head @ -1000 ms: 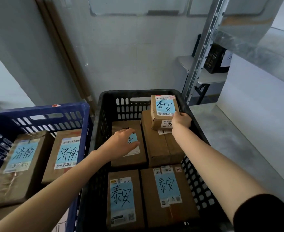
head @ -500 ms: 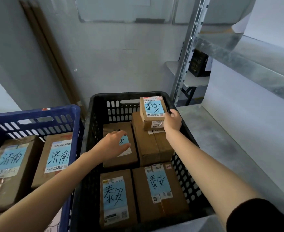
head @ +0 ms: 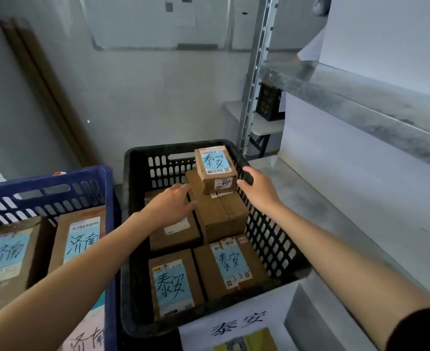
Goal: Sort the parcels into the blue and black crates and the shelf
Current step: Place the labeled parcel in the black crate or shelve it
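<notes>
Fingers [head: 245, 186] of the right hand [head: 260, 190] let go and hang open beside the small parcel [head: 215, 168], now placed atop the stack in the black crate [head: 128, 186] mid-frame; left hand [head: 168, 205] also open.

Arms outstretched forward; left hand [head: 169, 205], right hand [head: 259, 188] fingers loosely extended.

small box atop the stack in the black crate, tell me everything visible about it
A small brown cardboard box, closed and upright. Its top carries a blue label with black handwritten characters and a barcode strip; a white sticker reading 80 is on its front. It sits on a larger brown box at the back right of the black crate. The right hand is close beside its right side; contact unclear.
</notes>
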